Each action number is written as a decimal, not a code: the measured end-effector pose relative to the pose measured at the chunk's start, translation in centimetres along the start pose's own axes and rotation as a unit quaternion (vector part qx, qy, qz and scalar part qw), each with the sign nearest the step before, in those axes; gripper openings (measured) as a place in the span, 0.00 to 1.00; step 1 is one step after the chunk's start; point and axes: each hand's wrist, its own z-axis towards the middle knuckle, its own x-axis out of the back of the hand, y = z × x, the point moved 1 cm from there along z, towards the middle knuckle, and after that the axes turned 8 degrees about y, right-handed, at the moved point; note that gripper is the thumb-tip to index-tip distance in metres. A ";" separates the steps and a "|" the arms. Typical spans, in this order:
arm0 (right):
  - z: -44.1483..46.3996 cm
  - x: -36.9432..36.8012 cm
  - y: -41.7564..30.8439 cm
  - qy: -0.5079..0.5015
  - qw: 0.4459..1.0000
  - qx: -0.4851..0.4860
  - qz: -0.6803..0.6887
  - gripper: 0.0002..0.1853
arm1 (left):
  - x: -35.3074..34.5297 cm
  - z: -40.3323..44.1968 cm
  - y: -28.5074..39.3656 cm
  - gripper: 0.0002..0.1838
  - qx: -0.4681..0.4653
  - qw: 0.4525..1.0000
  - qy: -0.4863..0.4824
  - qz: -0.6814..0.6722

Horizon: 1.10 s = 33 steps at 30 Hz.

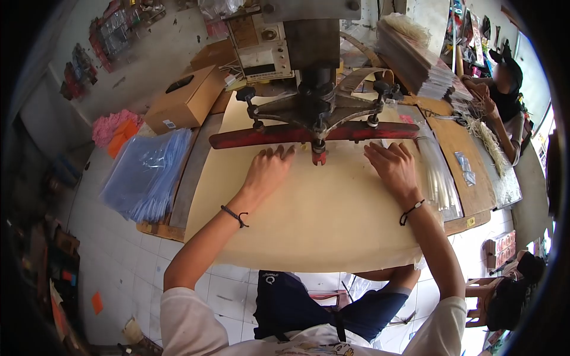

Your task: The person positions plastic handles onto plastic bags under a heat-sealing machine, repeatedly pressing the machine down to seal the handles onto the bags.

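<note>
My left hand [267, 172] rests on the large tan sheet [320, 219], its fingers bent and reaching the red-edged bar [255, 136] of the press. To the right, my right hand [393, 167] lies on the same sheet with bent fingers slightly apart, close below the bar's right half. Between the hands, the dark metal press head [317, 98] carries a short red end piece [319, 155]. Whether either hand holds a thin edge or film under its fingertips is too small to tell.
Clear plastic sheets [151, 172] are stacked at the left, before a cardboard box [185, 98]. Long clear plastic strips [436, 172] lie at the right. A control box [260, 50] stands behind the press. Another person [507, 89] sits at the far right beside stacked packets [415, 59].
</note>
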 end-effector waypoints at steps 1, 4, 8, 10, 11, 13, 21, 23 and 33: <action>0.0 -0.2 0.0 -0.004 1.000 -0.010 0.000 0.12 | 0.0 -0.1 -0.1 0.17 0.001 1.000 -0.010 -0.007; 0.1 -0.5 -0.1 -0.033 0.998 -0.042 -0.025 0.11 | 0.2 0.7 0.0 0.20 0.046 0.993 -0.097 -0.053; -0.1 -0.8 0.2 -0.065 0.996 -0.062 -0.018 0.15 | -1.3 0.8 0.2 0.20 0.081 0.984 -0.108 -0.116; 0.0 -1.4 0.3 -0.082 0.995 -0.050 -0.037 0.18 | -1.6 1.2 -0.2 0.21 0.103 0.975 -0.148 -0.128; 0.0 -1.6 0.4 -0.099 0.993 -0.059 -0.020 0.19 | -1.8 1.3 -0.4 0.22 0.118 0.968 -0.160 -0.153; 0.2 -1.4 0.4 -0.134 0.988 -0.076 0.012 0.22 | -1.9 1.5 -0.5 0.23 0.148 0.950 -0.183 -0.206; 1.5 -1.5 1.1 -0.252 0.951 -0.140 0.115 0.27 | -2.1 1.0 -0.5 0.29 0.155 0.949 -0.153 -0.227; 1.7 -1.3 1.0 -0.264 0.941 -0.157 0.140 0.27 | -2.4 0.7 -0.4 0.25 0.161 0.943 -0.165 -0.239; 1.9 0.5 -1.3 -0.256 0.959 -0.105 0.055 0.25 | -1.9 1.8 -1.1 0.20 0.146 0.943 -0.144 -0.261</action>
